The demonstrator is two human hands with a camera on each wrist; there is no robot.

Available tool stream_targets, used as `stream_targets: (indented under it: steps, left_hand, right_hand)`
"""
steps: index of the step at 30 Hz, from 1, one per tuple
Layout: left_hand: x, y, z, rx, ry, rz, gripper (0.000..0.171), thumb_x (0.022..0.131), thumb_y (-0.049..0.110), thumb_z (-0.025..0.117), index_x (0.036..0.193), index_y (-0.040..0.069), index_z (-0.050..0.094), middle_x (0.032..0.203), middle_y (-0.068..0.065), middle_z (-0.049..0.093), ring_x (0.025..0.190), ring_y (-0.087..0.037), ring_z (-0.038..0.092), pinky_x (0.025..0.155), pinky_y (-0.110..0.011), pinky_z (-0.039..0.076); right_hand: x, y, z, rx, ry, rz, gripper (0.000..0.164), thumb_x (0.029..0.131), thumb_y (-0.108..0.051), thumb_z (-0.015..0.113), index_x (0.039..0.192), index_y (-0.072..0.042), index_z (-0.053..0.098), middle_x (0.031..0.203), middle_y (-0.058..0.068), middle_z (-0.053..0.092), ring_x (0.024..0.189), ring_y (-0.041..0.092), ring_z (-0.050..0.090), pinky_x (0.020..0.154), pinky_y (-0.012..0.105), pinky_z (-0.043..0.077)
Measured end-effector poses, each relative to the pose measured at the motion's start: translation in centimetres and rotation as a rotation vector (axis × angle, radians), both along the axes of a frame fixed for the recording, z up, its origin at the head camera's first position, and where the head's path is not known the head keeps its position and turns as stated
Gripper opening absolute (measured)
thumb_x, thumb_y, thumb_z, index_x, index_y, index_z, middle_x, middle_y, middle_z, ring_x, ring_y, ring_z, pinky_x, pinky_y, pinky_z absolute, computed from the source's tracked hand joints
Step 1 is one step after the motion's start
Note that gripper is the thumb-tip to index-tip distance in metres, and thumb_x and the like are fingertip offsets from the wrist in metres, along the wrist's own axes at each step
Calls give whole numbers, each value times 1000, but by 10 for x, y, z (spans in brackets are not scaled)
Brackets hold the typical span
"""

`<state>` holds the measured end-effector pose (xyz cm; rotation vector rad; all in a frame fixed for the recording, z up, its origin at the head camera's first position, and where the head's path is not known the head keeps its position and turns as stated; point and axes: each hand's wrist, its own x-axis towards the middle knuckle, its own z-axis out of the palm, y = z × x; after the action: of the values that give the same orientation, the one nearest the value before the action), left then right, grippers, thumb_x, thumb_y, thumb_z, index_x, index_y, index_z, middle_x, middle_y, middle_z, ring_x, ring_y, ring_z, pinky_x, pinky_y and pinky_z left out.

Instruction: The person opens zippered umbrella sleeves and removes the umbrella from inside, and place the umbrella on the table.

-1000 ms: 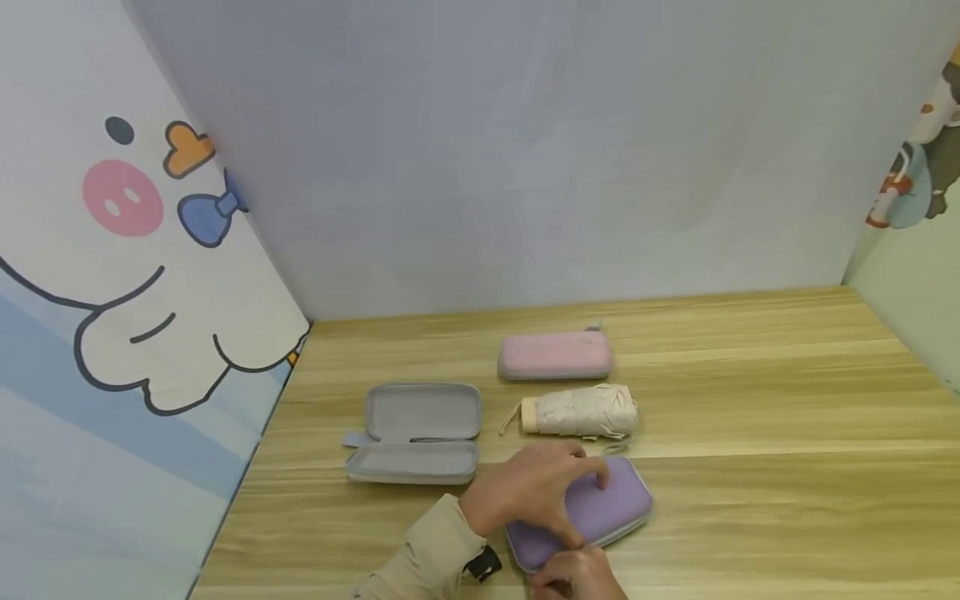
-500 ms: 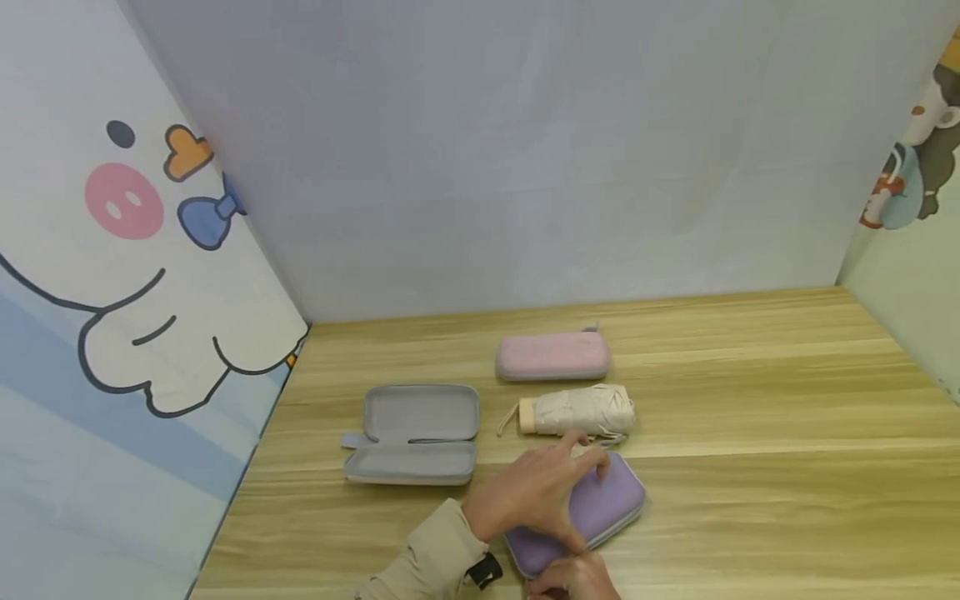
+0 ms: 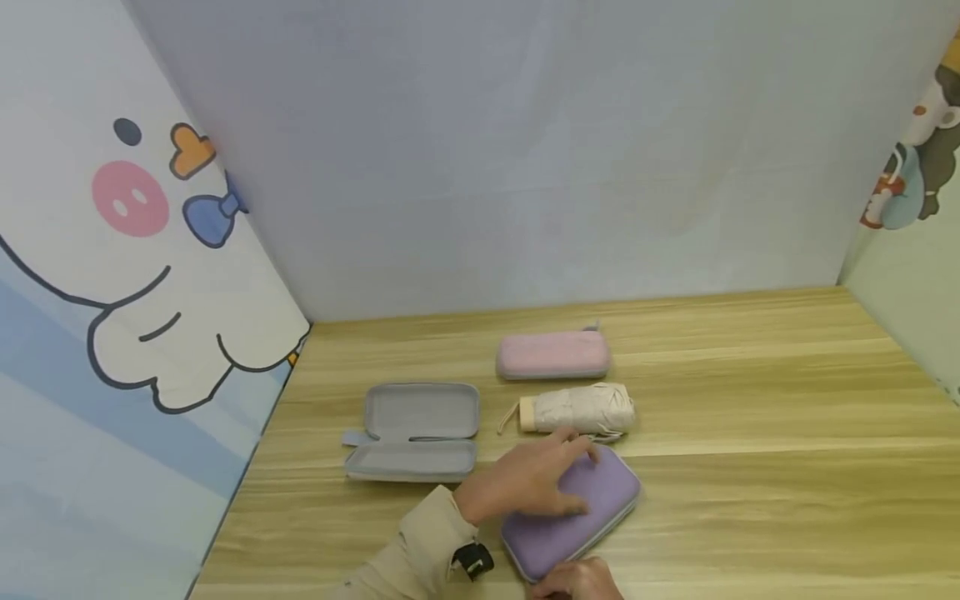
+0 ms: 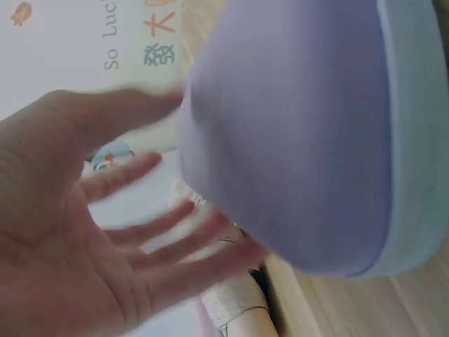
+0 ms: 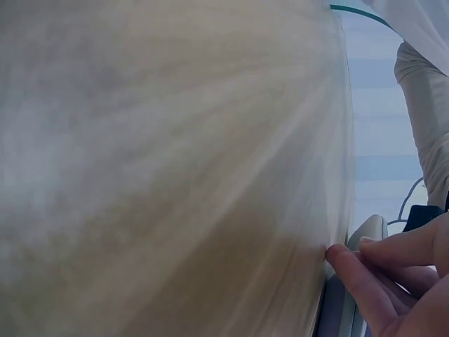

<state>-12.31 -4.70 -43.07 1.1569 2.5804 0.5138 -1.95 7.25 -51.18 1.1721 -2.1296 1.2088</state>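
A purple zip case (image 3: 611, 487) with a pale zipper band lies slanted near the table's front. My left hand (image 3: 525, 479) is over its lid, thumb and fingers spread. In the left wrist view, that hand (image 4: 84, 232) has its fingers extended, with tips right at the curved lid (image 4: 302, 140). At the case's near corner my right hand (image 3: 579, 580) has its fingers bent at the seam. The right wrist view shows thumb and index finger of the right hand (image 5: 400, 281) pinching close at the case's edge (image 5: 340, 305); any zipper pull there is hidden.
A grey case (image 3: 422, 412) lies unfolded at left, its shells bare inside. Behind the purple case is a folded beige umbrella (image 3: 581, 410) with a wrist cord. Farther back lies a closed pink case (image 3: 555, 354). A pale wall panel (image 3: 562, 167) borders the wooden table (image 3: 765, 400).
My left thumb has shifted from the purple case's front edge onto its lid. The case has turned slightly, its right end moving back. My right hand stays at the near corner.
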Motion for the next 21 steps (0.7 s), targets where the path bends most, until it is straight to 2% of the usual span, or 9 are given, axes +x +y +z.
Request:
stream_targets:
  steps: [2,4,6,8,11,14,17,21]
  left_hand:
    - [-4,2,2,39,-1,-80,46,80,7,68,120,26,56,133,0,46,106,-8,50,75,-18,41]
    - [-9,5,4,53,-23,-180,60,75,-11,60,123,26,59,145,-2,38,125,-13,40,79,-16,40]
    - [-12,10,4,29,-56,-269,71,69,-19,55,124,26,62,152,-1,29,137,-18,27,90,-16,37]
    - [-14,15,4,-33,-95,-321,73,70,-20,57,124,28,63,154,2,24,141,-19,18,101,-19,31]
    - [-15,22,3,-116,-96,-353,72,71,-18,59,123,31,64,154,5,25,142,-18,15,110,-24,19]
    - [-17,25,2,-155,-91,-355,72,70,-17,62,123,33,64,153,5,26,141,-17,17,112,-27,17]
    - [-19,26,3,-166,-107,-354,74,70,-17,64,123,33,64,153,5,26,141,-17,17,109,-25,21]
    - [-21,26,5,-198,-122,-335,76,70,-17,66,124,37,63,154,4,25,141,-17,16,98,-19,31]
  right_hand:
    - [1,1,0,-5,-35,2,10,60,-9,75,69,-11,73,64,-7,66,59,-7,58,54,5,41]
    - [1,1,0,-9,-63,4,8,61,-9,75,69,-10,74,64,-6,66,59,-7,59,54,6,42]
    - [1,2,-1,-15,-79,4,8,62,-8,76,69,-9,74,64,-6,66,59,-7,59,54,6,43]
    - [1,2,-1,-17,-81,1,8,62,-7,77,69,-9,74,64,-6,66,59,-7,59,54,7,43]
    - [2,2,-2,-19,-96,5,7,63,-8,77,70,-9,74,64,-6,67,59,-6,59,54,7,43]
    - [3,3,-2,-25,-131,18,5,66,-9,76,71,-7,74,65,-5,67,60,-6,59,54,7,44]
    - [3,3,-1,-27,-126,15,5,67,-10,76,71,-8,74,65,-5,67,61,-7,59,54,7,43]
    - [2,2,-2,-40,-71,17,7,64,-10,75,70,-10,73,64,-6,66,60,-7,58,55,6,42]
